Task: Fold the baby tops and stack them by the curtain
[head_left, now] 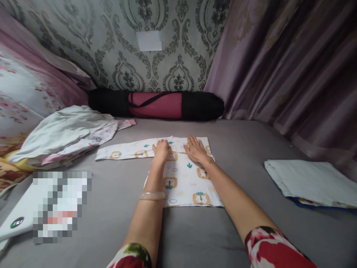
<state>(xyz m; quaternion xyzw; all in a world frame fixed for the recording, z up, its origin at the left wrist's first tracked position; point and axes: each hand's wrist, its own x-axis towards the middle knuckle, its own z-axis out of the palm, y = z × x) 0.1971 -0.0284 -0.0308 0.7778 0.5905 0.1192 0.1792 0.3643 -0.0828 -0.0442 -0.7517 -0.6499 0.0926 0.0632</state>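
A white child's top (182,186) printed with orange lion faces and green leaves lies spread on the grey sheet. One long sleeve (126,149) stretches out to the left. On the upper part of the garment, where the sleeve joins the body, rests my left hand (161,150), its fingers bent and closed on the cloth; their tips are hidden. My right hand (196,149) lies flat near the top right edge, fingers stretched out and pressing the fabric. A pale bangle (152,195) circles my left wrist.
A heap of light clothes (67,130) lies at the left, with a white device (19,216), partly blurred out, in front of it. Folded pale cloth (312,178) sits at the right. A black and maroon long bag (156,105) lies along the patterned wall, beside a purple curtain (259,67).
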